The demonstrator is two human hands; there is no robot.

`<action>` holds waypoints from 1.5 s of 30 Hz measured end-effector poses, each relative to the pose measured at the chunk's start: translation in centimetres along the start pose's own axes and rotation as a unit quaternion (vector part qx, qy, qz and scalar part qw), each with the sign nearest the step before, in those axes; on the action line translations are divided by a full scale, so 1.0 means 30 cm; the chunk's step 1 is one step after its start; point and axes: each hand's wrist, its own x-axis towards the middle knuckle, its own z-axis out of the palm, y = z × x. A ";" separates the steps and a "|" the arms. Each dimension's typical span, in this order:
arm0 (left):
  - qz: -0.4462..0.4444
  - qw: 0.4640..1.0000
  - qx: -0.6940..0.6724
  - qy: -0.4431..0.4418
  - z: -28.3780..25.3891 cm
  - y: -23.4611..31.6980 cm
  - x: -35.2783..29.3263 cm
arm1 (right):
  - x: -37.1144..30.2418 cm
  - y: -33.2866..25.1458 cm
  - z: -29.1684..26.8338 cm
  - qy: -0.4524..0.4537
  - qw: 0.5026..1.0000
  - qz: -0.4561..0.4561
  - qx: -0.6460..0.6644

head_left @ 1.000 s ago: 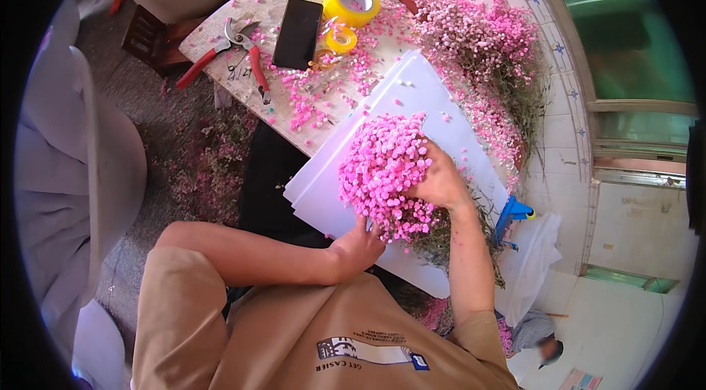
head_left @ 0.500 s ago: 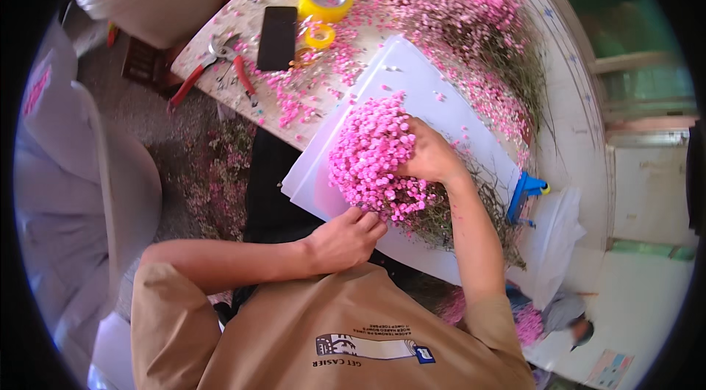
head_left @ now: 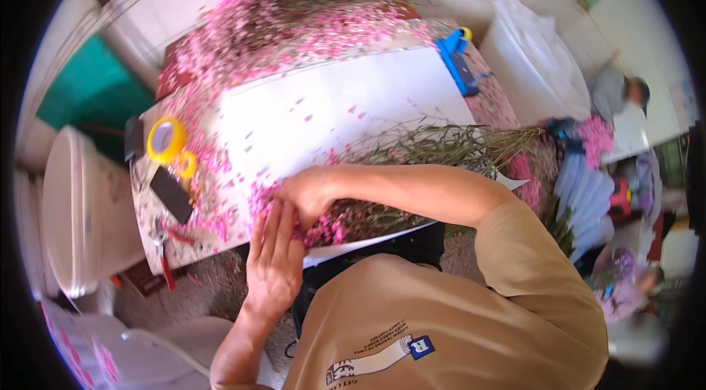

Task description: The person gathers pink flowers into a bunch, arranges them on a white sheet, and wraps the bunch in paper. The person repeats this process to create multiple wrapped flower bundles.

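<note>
A bunch of pink baby's breath [head_left: 326,231] lies along the near edge of a stack of white paper sheets [head_left: 338,99], its thin green stems pointing right. My right hand [head_left: 309,193] is closed around the bunch close to the flower heads; its fingertips are partly hidden. Against the heads from the near left rests my left hand [head_left: 273,261], its fingers stretched out and side by side. Between and under my hands most of the blossoms are covered. Loose pink petals [head_left: 353,112] are scattered over the paper.
Behind the paper lies a big heap of pink flowers [head_left: 257,4]. Left on the table are yellow tape rolls [head_left: 167,140], a dark phone [head_left: 171,195] and red-handled pruning shears [head_left: 168,257]. A blue tape dispenser [head_left: 460,66] sits at the far right; white bins [head_left: 81,213] flank the table.
The view has turned, so the table appears rotated. My left hand has come up onto the flower heads with fingers extended. My right hand still grips the bunch, now lower on the paper.
</note>
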 end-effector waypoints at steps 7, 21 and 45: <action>0.041 0.980 -0.169 -0.096 -0.036 -0.161 0.147 | -0.009 0.185 -0.054 0.120 0.979 -0.052 0.155; -0.178 0.867 -0.306 -0.351 0.036 -0.493 0.367 | -0.276 0.015 0.059 0.236 0.931 0.082 -0.265; -0.114 0.870 -0.126 -0.462 0.066 -0.444 0.553 | -0.301 0.359 -0.185 0.015 0.984 0.164 -0.065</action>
